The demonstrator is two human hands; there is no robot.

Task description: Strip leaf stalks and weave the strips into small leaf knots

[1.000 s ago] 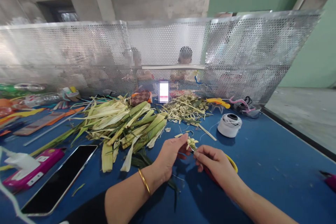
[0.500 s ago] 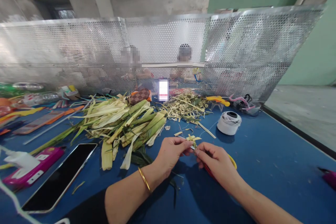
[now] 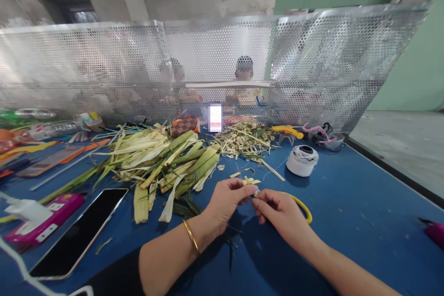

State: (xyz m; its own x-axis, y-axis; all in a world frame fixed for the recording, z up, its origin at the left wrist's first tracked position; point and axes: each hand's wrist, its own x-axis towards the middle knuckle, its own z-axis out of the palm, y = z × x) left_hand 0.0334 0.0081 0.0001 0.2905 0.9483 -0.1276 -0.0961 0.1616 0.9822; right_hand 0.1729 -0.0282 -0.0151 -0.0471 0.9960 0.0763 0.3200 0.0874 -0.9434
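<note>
Between the thumb and fingers of my left hand is a small flower-like bundle of pale corn husk, its short yellowish ends sticking up. Close against it, my right hand is closed around scissors, whose yellow handle loop shows behind the knuckles. A bit of metal blade glints by the fingertips; the rest is covered by my hand. The fingers of both hands nearly touch. Just beyond them lie husk scraps and thin thread on the blue table.
A heap of corn husks lies left of my hands, with a pile of husk trimmings behind. A white thread spool stands right. At left are a phone and a magenta power strip. A perforated metal screen borders the back.
My left fingers have closed in on the husk bundle, which has tipped over and moved slightly left. My right hand has shifted a little left, and its scissors have turned.
</note>
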